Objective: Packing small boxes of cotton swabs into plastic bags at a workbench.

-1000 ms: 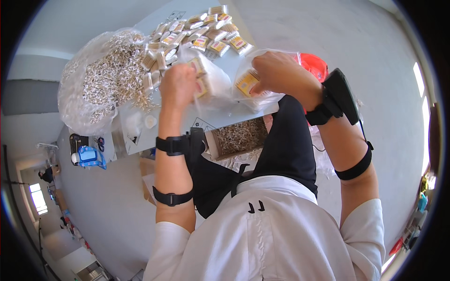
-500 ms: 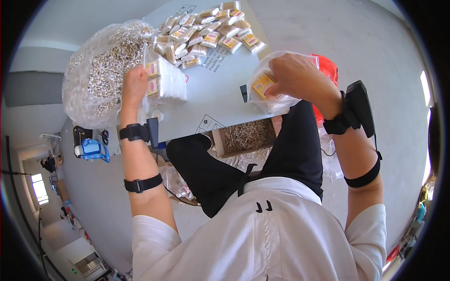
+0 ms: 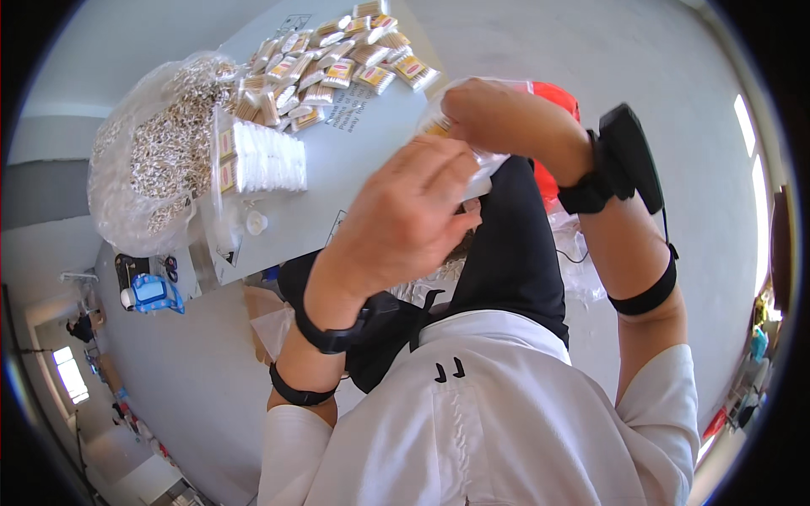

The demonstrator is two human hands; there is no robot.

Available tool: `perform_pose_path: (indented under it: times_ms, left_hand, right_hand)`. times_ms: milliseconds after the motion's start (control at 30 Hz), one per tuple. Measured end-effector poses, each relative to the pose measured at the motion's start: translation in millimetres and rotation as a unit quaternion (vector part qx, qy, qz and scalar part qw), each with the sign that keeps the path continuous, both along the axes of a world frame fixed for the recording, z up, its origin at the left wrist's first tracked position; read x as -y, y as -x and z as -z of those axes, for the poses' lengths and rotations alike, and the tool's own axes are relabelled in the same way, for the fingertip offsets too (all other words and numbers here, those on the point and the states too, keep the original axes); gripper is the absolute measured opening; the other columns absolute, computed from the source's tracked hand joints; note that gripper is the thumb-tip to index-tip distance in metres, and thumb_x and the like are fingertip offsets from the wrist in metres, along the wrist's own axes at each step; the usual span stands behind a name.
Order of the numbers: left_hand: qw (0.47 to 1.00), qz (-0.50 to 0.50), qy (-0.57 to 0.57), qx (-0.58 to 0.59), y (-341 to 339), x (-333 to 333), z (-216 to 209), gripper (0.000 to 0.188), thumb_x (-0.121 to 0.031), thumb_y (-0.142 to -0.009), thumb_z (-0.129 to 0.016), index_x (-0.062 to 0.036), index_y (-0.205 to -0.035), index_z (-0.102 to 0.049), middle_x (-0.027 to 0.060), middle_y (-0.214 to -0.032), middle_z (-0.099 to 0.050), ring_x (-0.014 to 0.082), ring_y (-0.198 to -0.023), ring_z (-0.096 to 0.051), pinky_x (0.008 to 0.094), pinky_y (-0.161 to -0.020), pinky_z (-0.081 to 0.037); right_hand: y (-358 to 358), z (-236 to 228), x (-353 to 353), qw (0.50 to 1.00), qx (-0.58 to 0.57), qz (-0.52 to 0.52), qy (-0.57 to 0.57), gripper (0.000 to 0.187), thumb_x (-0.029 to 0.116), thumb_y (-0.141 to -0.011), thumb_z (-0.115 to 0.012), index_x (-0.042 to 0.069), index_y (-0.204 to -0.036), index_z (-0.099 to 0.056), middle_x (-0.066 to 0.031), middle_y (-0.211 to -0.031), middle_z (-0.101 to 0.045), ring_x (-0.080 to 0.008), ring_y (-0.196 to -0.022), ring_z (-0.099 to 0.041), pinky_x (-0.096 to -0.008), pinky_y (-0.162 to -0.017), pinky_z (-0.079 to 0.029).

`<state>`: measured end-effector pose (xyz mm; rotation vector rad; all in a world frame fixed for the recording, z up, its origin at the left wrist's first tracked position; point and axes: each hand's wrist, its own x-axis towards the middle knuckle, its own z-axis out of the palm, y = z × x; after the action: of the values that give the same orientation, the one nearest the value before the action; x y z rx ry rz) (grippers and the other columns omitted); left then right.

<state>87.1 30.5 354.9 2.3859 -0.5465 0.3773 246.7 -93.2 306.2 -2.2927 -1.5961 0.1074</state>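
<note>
One cotton-swab stack (image 3: 270, 158) stands bagged on the table (image 3: 337, 177), heaped packs (image 3: 339, 73) remain loose, and the left hand (image 3: 401, 219), half-spread without visible hold, is beside the clear bag (image 3: 434, 116) at the right hand (image 3: 485, 110), whose grip I cannot tell from here

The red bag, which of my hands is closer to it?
Right. Your right hand holds the clear bag, just left of the red bag; your left hand is farther left and closer to your body.
</note>
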Motion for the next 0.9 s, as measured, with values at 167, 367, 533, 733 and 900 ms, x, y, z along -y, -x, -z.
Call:
perform_pose_path:
  times_ms: [167,367,533,733,900]
  left_hand:
    - [0.990,-0.029,-0.132,-0.045,-21.1,-4.7,23.2,0.035,-0.013,-0.072,-0.075,-0.0006,-0.100,-0.058,0.0138,-0.100,-0.056,0.0357,-0.093,-0.055,0.0390,-0.081,-0.049]
    - [0.934,-0.079,0.127,-0.326,-43.1,-9.2,-2.9,0.009,-0.007,-0.088,-0.059,0.0017,-0.088,-0.057,0.0086,-0.077,-0.059,0.0182,-0.068,-0.058,0.0314,-0.064,-0.048]
    - [0.877,-0.005,0.003,-0.480,-91.2,4.0,-2.8,0.005,-0.004,-0.085,-0.060,-0.0001,-0.082,-0.061,0.0032,-0.065,-0.056,0.0097,-0.056,-0.053,0.0250,-0.052,-0.042]
    - [0.828,0.023,-0.081,-0.554,-117.4,2.2,7.8,0.005,-0.001,-0.077,-0.064,-0.0017,-0.072,-0.064,0.0010,-0.054,-0.054,0.0092,-0.044,-0.050,0.0259,-0.040,-0.036]
    - [0.889,-0.088,0.005,-0.449,-102.0,8.5,22.0,0.008,-0.003,-0.078,-0.065,0.0004,-0.071,-0.063,0.0017,-0.061,-0.057,0.0077,-0.056,-0.053,0.0247,-0.047,-0.039]
  right_hand:
    - [-7.5,-44.1,13.0,0.989,-0.142,-0.006,-0.045,0.016,0.010,-0.081,-0.062,0.003,-0.095,-0.068,-0.0174,-0.079,-0.063,-0.0332,-0.079,-0.062,-0.0393,-0.075,-0.049]
    - [25.6,-63.9,71.1,0.984,-0.157,0.025,-0.084,0.032,0.001,-0.072,-0.067,0.006,-0.103,-0.067,-0.0167,-0.076,-0.063,-0.0311,-0.074,-0.062,-0.0412,-0.069,-0.049]
    - [55.1,-12.0,71.5,0.977,-0.138,0.107,-0.121,0.016,-0.002,-0.073,-0.062,0.003,-0.087,-0.068,-0.0182,-0.078,-0.066,-0.0376,-0.079,-0.065,-0.0456,-0.068,-0.051]
    - [43.8,13.6,59.5,0.901,-0.228,0.041,-0.367,0.018,0.000,-0.077,-0.068,-0.003,-0.074,-0.051,-0.0218,-0.065,-0.053,-0.0395,-0.062,-0.056,-0.0387,-0.056,-0.045]
    - [45.4,29.3,48.6,0.878,-0.231,0.034,-0.419,0.014,0.000,-0.078,-0.068,-0.003,-0.077,-0.054,-0.0206,-0.068,-0.058,-0.0389,-0.065,-0.059,-0.0383,-0.059,-0.048]
